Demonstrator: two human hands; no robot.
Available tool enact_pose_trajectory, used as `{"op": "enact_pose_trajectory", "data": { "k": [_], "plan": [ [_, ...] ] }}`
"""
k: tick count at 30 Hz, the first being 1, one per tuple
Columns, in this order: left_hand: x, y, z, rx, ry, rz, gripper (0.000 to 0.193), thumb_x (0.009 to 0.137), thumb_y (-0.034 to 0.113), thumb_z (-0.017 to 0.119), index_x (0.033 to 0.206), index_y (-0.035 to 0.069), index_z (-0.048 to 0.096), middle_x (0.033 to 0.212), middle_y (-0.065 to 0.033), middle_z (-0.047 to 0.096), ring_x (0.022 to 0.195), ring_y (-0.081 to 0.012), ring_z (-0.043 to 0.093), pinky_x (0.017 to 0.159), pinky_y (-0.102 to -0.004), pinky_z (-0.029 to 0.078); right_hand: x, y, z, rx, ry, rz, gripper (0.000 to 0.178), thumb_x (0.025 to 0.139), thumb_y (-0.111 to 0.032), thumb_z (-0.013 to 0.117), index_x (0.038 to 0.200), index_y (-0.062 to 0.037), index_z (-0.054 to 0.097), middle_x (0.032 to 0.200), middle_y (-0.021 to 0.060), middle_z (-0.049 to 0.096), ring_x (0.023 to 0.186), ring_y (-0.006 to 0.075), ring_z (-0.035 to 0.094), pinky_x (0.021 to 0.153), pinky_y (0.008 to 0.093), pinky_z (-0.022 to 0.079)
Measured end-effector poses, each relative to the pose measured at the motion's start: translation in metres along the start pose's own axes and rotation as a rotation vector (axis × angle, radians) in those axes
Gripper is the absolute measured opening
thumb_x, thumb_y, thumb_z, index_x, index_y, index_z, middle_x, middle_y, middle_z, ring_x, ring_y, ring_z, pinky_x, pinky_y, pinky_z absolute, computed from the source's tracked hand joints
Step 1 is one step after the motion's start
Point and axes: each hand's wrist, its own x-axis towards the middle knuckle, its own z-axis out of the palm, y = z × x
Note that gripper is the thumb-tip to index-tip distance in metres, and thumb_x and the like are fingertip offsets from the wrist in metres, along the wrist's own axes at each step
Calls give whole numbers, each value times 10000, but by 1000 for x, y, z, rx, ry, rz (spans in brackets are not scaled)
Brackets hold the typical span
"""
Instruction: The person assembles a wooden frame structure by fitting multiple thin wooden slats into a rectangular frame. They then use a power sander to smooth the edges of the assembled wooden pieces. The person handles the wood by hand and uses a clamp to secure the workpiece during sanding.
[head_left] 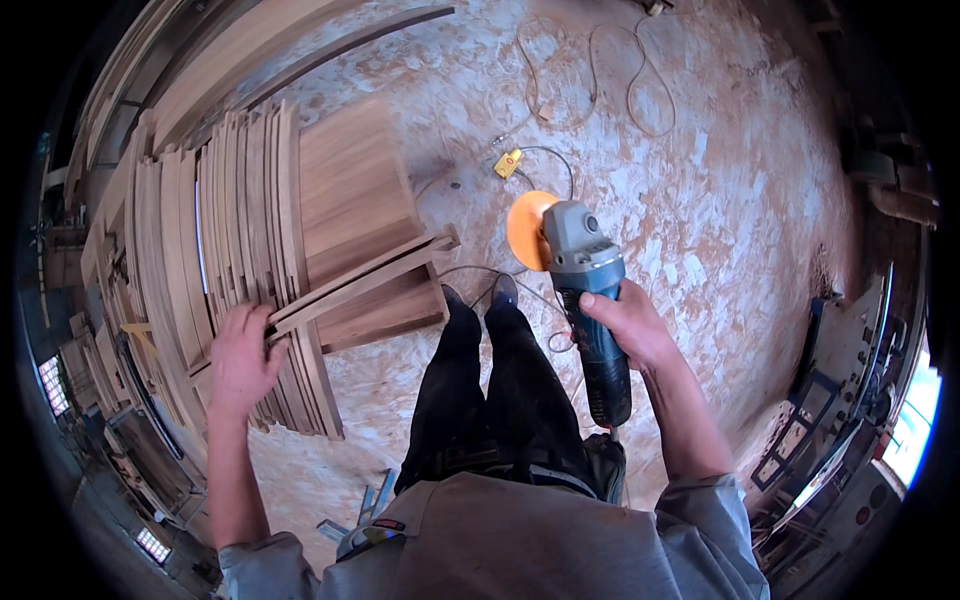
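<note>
— What is seen of the floor and the room?

— A floor (740, 200) thickly covered with pale sawdust is seen across the upper and middle frame. A thin cable (600, 80) is looped over it at the upper centre, and a small yellow object (508, 162) lies just above the middle. Machinery is made out dimly along the right rim, and stacked timber along the left rim.

— Where is the grinder held?

— An angle grinder (590, 300) with a blue-grey body is gripped by the right hand (625, 322), right of centre. The fingers are clenched around its body. Its orange sanding disc (528, 230) is turned toward the upper left, above the hand and clear of the floor.

— And the left hand?

— The left hand (240, 360) is laid at the lower left on a stack of curved wooden slats (240, 230). The near ends of two long slats (370, 280), which lie slantwise across the pile, are grasped by its fingers. A flat wooden panel (355, 190) is seen just behind them.

— How many of each are counted?

— One grinder, one disc, one yellow object and two hands are counted. The stacked slats are too many and too closely packed to be counted. Two dark shoes (480, 300) are seen at the centre, between the hands.
</note>
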Motion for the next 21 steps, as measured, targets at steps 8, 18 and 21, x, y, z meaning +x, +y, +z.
{"op": "enact_pose_trajectory", "data": {
  "k": [8, 18, 21],
  "plan": [
    [67, 74, 19, -57, -43, 163, 453, 801, 136, 737, 1171, -32, 536, 1137, -214, 574, 1061, -400, 567, 906, -465, 478, 11, -13, 13, 32, -99, 116, 449, 813, -314, 770, 1104, -7, 619, 913, 52, 638, 834, 131, 595, 764, 313, 504],
    [76, 78, 19, -24, -128, 187, 446, 810, 112, 720, 1170, -46, 511, 1113, -222, 571, 1028, -412, 571, 876, -469, 479, 29, -7, 16, -114, -138, 126, 513, 809, -369, 753, 1134, 11, 637, 967, 95, 680, 884, 169, 637, 834, 341, 519],
    [77, 78, 20, -28, -109, 203, 431, 807, 114, 725, 1150, -36, 513, 1091, -210, 570, 1012, -402, 572, 861, -465, 480, 34, -5, 16, -152, -165, 168, 532, 802, -394, 752, 1136, 7, 646, 981, 106, 688, 909, 174, 641, 852, 337, 516]
  ]
}}
